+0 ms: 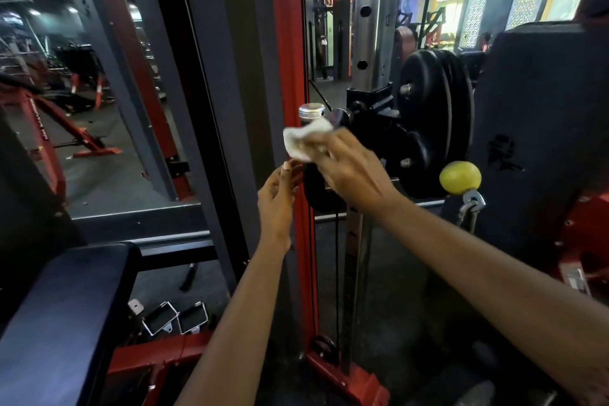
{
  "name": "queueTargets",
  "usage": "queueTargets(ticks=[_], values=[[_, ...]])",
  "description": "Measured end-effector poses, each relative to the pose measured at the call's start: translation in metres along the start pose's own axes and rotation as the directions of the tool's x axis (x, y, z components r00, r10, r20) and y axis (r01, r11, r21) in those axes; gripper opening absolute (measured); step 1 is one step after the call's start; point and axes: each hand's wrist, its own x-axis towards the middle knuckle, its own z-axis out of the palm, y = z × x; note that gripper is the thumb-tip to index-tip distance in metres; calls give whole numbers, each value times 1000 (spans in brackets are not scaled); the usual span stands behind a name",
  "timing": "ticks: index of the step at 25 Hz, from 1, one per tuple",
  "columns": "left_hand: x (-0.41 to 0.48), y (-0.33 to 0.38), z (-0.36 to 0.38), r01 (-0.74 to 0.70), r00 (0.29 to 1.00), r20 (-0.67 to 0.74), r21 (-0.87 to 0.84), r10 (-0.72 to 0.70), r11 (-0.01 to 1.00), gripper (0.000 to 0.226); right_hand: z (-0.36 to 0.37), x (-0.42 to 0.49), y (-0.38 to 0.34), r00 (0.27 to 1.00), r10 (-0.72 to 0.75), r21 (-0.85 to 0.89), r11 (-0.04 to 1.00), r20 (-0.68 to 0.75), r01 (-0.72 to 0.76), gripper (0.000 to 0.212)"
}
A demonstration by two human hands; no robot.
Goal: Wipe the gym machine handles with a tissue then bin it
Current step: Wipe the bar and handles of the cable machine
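A crumpled white tissue [303,140] is pressed against the upright machine handle, whose silver cap [311,111] shows just above it. My right hand [352,168] grips the tissue with its fingers wrapped over the handle. Below it the black grip of the handle [313,188] is partly hidden by my hand. My left hand [278,199] hovers just left of the handle with fingers loosely extended, holding nothing.
A red upright post [290,76] stands directly behind the handle. Black weight plates [428,122] hang to the right, with a yellow ball knob [460,182] below them. A dark padded bench [66,313] lies at lower left. Two metal stirrup handles [174,320] lie on the floor.
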Motion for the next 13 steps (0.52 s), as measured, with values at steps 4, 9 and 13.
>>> queueTargets(ticks=[4,9,13], values=[[-6,-5,10,42,999,-11,-33,-43,999,35,0,19,3,998,-55,-119,991,36,59,32],[-5,-10,4,91,996,-3,-122,-92,988,54,12,-24,-12,980,-144,-106,982,138,159,36],[-4,-14,-3,91,995,-31,-102,-94,991,48,24,-38,-15,969,-177,-126,972,172,200,34]])
